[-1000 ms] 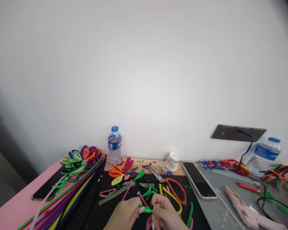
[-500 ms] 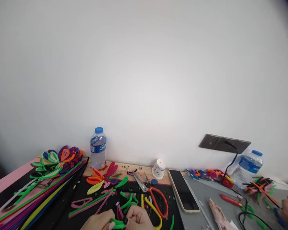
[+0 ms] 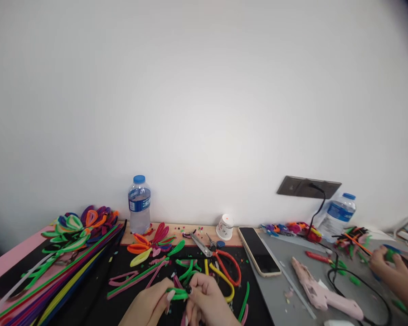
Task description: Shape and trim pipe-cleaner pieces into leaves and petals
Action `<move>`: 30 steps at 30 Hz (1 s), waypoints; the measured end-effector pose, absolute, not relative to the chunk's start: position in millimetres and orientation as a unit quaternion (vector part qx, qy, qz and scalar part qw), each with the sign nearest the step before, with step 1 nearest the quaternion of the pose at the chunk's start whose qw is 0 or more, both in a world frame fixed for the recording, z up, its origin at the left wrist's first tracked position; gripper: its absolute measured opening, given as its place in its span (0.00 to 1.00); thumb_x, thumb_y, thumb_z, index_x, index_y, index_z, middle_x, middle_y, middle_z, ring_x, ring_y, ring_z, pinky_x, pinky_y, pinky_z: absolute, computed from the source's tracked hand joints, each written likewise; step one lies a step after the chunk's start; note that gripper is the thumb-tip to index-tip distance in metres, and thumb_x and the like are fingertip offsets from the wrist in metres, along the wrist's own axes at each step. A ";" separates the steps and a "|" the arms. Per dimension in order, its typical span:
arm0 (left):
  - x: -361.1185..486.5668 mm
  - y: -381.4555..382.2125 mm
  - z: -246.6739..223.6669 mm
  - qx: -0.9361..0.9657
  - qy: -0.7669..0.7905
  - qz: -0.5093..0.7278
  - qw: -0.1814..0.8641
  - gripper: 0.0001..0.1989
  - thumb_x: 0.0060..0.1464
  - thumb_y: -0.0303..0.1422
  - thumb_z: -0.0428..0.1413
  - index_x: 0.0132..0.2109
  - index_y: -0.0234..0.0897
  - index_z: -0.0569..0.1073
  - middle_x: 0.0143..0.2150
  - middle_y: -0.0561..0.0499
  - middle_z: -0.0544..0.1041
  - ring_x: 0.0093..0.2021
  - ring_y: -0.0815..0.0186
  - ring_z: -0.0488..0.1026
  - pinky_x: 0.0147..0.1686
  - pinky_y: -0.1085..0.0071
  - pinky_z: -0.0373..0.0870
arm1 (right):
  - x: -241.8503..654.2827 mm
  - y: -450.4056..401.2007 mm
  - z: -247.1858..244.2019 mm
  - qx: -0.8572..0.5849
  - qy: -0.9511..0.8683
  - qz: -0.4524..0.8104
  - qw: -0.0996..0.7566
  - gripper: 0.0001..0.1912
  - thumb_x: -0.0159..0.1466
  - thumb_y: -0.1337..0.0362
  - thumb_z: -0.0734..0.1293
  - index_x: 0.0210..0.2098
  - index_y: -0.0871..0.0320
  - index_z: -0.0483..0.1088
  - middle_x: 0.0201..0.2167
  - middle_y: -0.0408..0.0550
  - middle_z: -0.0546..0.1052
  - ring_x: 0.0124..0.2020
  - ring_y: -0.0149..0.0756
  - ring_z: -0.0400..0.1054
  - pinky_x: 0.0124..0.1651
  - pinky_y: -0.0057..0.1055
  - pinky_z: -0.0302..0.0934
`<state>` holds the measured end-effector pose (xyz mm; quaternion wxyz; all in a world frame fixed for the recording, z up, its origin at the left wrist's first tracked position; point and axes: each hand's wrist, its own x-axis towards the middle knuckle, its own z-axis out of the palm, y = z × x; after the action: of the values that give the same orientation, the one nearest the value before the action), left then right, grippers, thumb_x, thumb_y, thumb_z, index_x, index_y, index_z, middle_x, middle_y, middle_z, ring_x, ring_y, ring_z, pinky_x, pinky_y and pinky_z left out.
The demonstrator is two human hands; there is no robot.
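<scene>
My left hand pinches one end of a green pipe cleaner at the bottom centre. At its other end, my right hand has thumb and fingers closed on it. Behind the hands lie bent green pipe cleaners and a pink and green pipe-cleaner piece. Close to my right hand are scissors with red handles and a yellow pipe cleaner loop. What sits inside the right fingers is partly hidden.
Left are a pipe-cleaner bundle, finished flowers and a water bottle. A white cup and phone stand right of centre. Further right lie a pink glue gun, its black cord, and another person's hand.
The view has tilted down and turned slightly, showing more of the table. Both my hands sit higher in view, still on the green pipe cleaner. The other person's hand shows more fully.
</scene>
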<state>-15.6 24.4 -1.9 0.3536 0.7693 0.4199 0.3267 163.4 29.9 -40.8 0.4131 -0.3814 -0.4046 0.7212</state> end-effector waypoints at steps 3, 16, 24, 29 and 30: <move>-14.7 24.9 -0.6 0.733 0.410 0.360 0.406 0.17 0.61 0.43 0.42 0.34 0.38 0.69 0.22 0.56 0.66 0.21 0.70 0.63 0.23 0.76 0.59 | 155.7 18.9 -21.3 -0.406 -0.396 0.680 0.464 0.23 0.51 0.47 0.70 0.27 0.58 0.58 0.12 0.43 0.73 0.08 0.28 0.62 0.10 0.19 0.53; -8.7 21.1 0.8 0.470 0.316 0.462 0.683 0.16 0.50 0.44 0.58 0.33 0.33 0.69 0.21 0.59 0.64 0.20 0.75 0.57 0.22 0.78 0.57 | 124.3 -8.2 -3.7 -0.408 -0.400 0.640 0.514 0.15 0.55 0.55 0.69 0.26 0.60 0.64 0.16 0.43 0.74 0.11 0.24 0.62 0.13 0.19 0.56; -11.7 20.9 -1.3 0.466 0.348 0.431 0.690 0.19 0.50 0.45 0.57 0.26 0.32 0.68 0.19 0.59 0.61 0.20 0.75 0.55 0.22 0.77 0.53 | 121.4 -11.0 -12.1 -0.417 -0.445 0.657 0.444 0.18 0.54 0.52 0.69 0.27 0.59 0.60 0.16 0.42 0.74 0.10 0.26 0.63 0.12 0.20 0.56; -13.2 20.3 -5.0 0.575 0.385 0.386 0.610 0.21 0.54 0.47 0.51 0.24 0.34 0.64 0.18 0.59 0.58 0.19 0.73 0.56 0.21 0.76 0.50 | 127.8 -9.0 -8.1 -0.442 -0.500 0.592 0.451 0.20 0.59 0.47 0.63 0.26 0.58 0.61 0.11 0.37 0.67 0.07 0.22 0.52 0.09 0.18 0.41; -12.8 18.5 -5.7 0.597 0.380 0.375 0.599 0.21 0.56 0.47 0.50 0.24 0.35 0.63 0.18 0.59 0.58 0.19 0.73 0.55 0.20 0.75 0.50 | 130.0 -8.2 -7.0 -0.442 -0.503 0.572 0.474 0.19 0.59 0.48 0.63 0.26 0.58 0.62 0.11 0.35 0.65 0.07 0.20 0.50 0.09 0.18 0.39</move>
<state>-12.8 18.5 -5.7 0.5985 0.5969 0.3804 0.3752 130.0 -8.2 -7.0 0.4741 -0.4417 -0.5026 0.5724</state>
